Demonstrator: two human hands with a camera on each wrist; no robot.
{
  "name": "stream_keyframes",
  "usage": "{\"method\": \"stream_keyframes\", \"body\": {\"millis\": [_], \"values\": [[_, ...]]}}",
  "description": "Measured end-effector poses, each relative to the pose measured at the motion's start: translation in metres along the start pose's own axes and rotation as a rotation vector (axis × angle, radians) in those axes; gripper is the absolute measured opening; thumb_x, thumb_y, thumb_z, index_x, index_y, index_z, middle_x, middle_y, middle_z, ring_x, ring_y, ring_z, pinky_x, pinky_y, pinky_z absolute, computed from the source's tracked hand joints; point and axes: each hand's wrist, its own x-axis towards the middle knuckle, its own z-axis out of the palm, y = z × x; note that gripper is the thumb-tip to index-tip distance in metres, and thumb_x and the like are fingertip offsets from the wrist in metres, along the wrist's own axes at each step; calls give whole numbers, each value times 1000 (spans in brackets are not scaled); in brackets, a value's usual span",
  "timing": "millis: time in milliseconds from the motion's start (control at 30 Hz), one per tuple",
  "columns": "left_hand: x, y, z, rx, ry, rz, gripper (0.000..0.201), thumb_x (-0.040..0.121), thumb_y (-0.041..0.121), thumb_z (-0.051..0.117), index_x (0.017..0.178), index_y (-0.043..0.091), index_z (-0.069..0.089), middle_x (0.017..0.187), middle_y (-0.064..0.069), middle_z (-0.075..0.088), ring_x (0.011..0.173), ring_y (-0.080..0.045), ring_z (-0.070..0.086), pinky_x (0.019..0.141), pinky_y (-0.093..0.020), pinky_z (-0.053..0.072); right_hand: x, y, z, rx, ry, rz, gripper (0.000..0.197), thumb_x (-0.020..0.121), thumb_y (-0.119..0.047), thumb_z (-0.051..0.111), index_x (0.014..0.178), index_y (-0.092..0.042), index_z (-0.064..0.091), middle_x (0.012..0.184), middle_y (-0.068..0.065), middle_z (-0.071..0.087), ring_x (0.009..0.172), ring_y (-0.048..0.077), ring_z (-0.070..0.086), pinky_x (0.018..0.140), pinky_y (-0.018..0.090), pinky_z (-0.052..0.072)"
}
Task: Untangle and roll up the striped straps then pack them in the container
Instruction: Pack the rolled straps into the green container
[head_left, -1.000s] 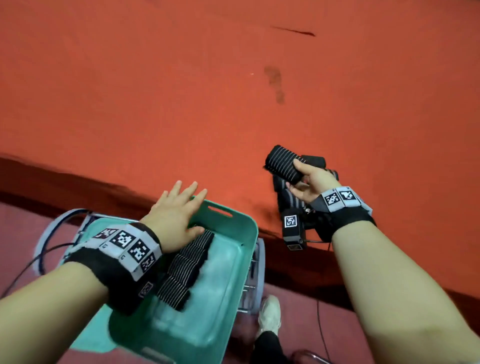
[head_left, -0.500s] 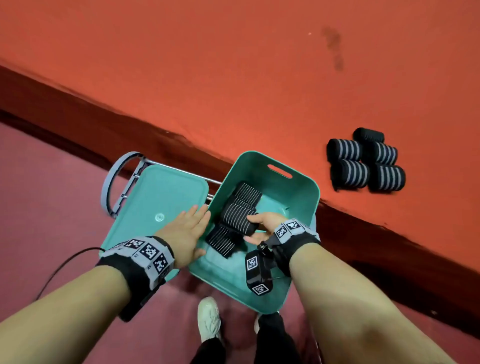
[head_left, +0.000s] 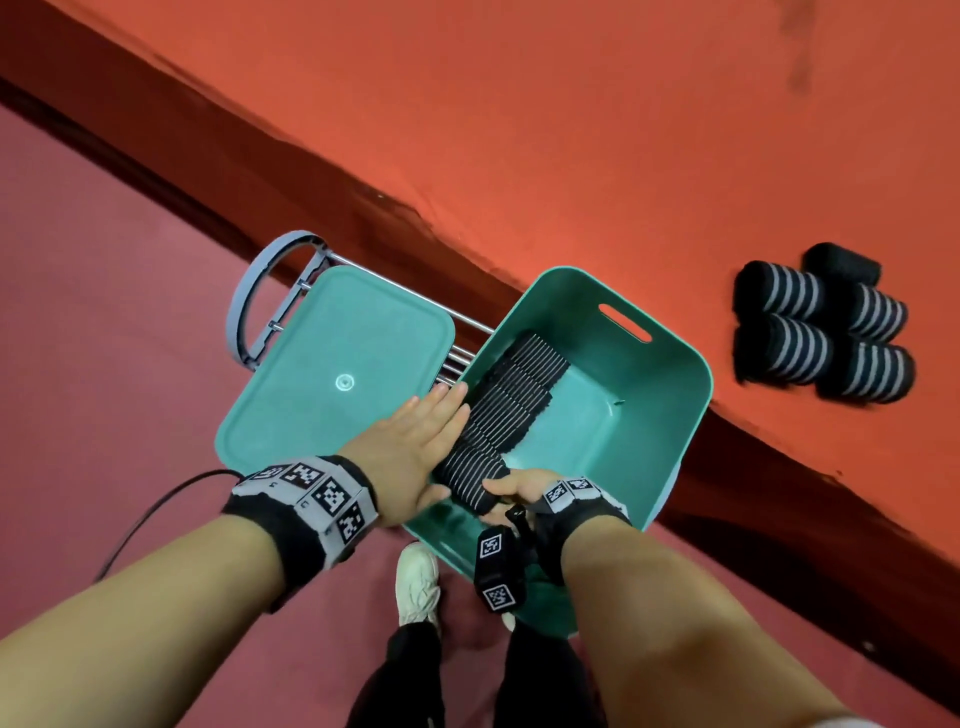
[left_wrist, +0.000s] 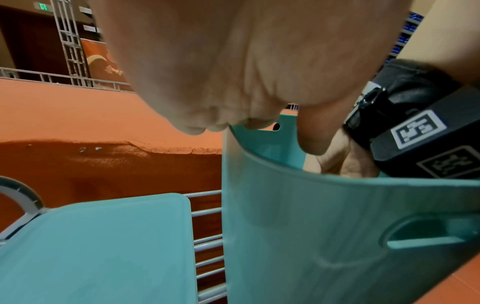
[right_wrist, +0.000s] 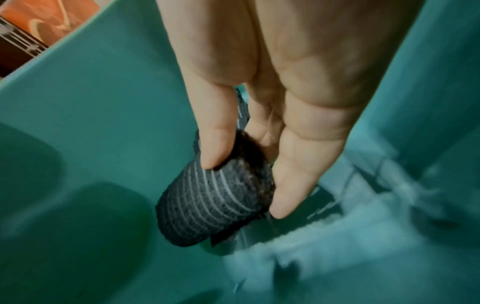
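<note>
The right hand (head_left: 519, 488) is down inside the teal plastic container (head_left: 680, 415), thumb and fingers pinching a rolled black strap with thin white stripes (right_wrist: 215, 199) at the near end of a row of packed striped rolls (head_left: 514, 395) that runs along the container's left wall. The left hand (head_left: 415, 441) lies with straight fingers over that wall's rim, holding nothing and seemingly steadying the box. The likeliest fault from here is the roll loosening: the right-wrist view shows a loose flap of strap at the roll's lower end, and if the pinch lets go before the roll is wedged against its neighbour, the wrap could spring open and need rolling again. Pushing it in hard could also shove the packed row out of line or tip the container, which appears to sit partly on a grey wire cart (head_left: 249, 301) beside the flat teal lid (head_left: 337, 379); the left hand's pressure on the rim guards against that only while it is kept there. Five more rolled black-and-white striped straps (head_left: 821, 327) wait well apart on the red-covered bench (head_left: 571, 130), so the packing is judged unfinished. No brand or readable writing shows; the grey wristbands (head_left: 317, 493) carry only square black-and-white coded markers, and a small green sign in the left-wrist view is too small to read.
</note>
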Motion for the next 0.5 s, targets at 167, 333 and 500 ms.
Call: {"method": "stream_keyframes", "body": {"millis": [167, 333, 500], "values": [[-3, -3, 18, -97, -15, -14, 80, 78, 49, 35, 137, -5, 32, 144, -23, 33, 130, -33, 34, 101, -48, 29, 3, 7, -1, -58, -80, 134, 15, 78, -18, 71, 78, -5, 66, 75, 12, 63, 69, 27, 56, 80, 40, 43], [-1, -4, 34, -43, 109, 10, 79, 79, 50, 32, 137, -2, 32, 146, -20, 34, 134, -32, 30, 109, -41, 28, 11, 2, -3, -245, -92, 189, 33, 77, -26, 73, 97, 0, 68, 105, 14, 69, 102, 31, 63, 102, 38, 40], [-1, -4, 41, -60, 194, 10, 78, 81, 48, 34, 140, -2, 25, 149, -18, 22, 136, -29, 21, 116, -38, 18, 29, 3, -4, -278, -155, 186, 24, 89, -20, 61, 70, -6, 61, 63, 5, 65, 64, 19, 58, 69, 28, 47]]}}
